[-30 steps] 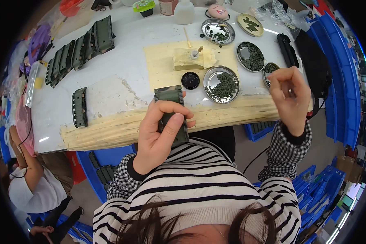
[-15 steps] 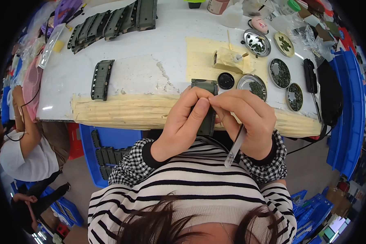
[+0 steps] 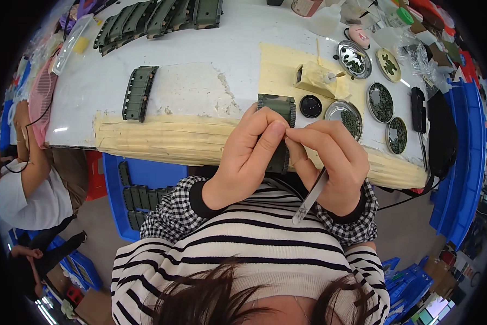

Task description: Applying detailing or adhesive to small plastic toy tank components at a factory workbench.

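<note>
My left hand (image 3: pixel 249 154) is closed, its thumb and forefinger pinched together. Against its tips press the thumb and forefinger of my right hand (image 3: pixel 335 160); anything between them is too small to make out. Flat silver tweezers (image 3: pixel 310 201) are tucked in my right hand, the broad end sticking out toward my body and the other end hidden. Under and between both hands is a curved green camouflage plastic part (image 3: pixel 277 102) with toothed edges, close to the table's front edge. My fingers cover its middle.
A similar part (image 3: pixel 139 95) lies on the white table (image 3: pixel 92 92), with a row of camouflage parts (image 3: pixel 159 19) behind. To the right are a black lid (image 3: pixel 310 106), a taped block (image 3: pixel 314 80) and dishes of small green pieces (image 3: pixel 381 103). A blue bin (image 3: pixel 157 168) holds more parts; a person (image 3: pixel 29 184) sits left.
The view has shifted a little. The camouflage part and both hands have shifted slightly; my fingertips stay together and the tweezers remain in my right hand.
</note>
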Demonstrator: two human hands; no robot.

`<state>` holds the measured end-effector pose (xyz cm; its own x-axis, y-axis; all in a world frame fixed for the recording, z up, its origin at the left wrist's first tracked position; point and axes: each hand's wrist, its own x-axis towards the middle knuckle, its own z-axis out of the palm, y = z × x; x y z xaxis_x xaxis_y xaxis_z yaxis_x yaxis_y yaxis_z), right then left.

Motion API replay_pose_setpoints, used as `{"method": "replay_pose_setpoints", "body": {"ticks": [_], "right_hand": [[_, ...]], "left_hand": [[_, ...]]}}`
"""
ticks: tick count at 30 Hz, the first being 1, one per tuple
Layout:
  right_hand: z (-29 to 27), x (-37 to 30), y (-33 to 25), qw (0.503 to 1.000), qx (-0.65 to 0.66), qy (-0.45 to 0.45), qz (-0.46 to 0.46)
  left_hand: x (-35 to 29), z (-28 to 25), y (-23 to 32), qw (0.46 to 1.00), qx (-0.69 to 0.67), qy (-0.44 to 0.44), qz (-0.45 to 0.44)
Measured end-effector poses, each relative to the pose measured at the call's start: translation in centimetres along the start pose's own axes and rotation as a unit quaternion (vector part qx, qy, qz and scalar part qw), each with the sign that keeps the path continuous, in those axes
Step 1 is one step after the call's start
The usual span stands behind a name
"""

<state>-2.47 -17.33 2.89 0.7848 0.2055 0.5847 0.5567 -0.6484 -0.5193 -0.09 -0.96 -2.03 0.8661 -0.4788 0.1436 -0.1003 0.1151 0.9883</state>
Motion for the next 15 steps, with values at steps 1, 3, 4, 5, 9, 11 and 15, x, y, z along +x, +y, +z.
{"method": "replay_pose_setpoints", "body": {"ticks": [1,3,4,5,9,11,15], "right_hand": [[0.0,0.0,0.0,1.0,0.001,0.002,0.008],[0.0,0.0,-0.1,1.0,0.004,0.007,0.023],[-0.2,0.1,-0.2,0.999,-0.001,0.015,0.042],[-0.5,0.2,-0.3,0.998,-0.005,0.024,0.06],[-0.8,0.4,0.0,0.997,-0.025,0.039,0.063],[-0.6,0.6,0.1,0.998,-0.018,0.043,0.042],[-0.3,0.8,1.3,0.999,-0.024,0.039,-0.025]], "left_hand": [[0.0,0.1,-0.1,1.0,0.004,0.0,0.002],[0.2,0.3,-0.4,0.999,0.014,0.016,0.044],[0.3,0.5,-0.5,0.997,0.019,0.024,0.065],[0.3,1.1,0.0,0.997,-0.011,0.059,0.054],[0.0,1.8,1.9,0.994,0.055,0.083,0.042],[-0.2,1.3,2.0,0.987,0.147,0.05,0.049],[-0.3,1.1,2.1,0.974,0.217,0.018,0.06]]}}
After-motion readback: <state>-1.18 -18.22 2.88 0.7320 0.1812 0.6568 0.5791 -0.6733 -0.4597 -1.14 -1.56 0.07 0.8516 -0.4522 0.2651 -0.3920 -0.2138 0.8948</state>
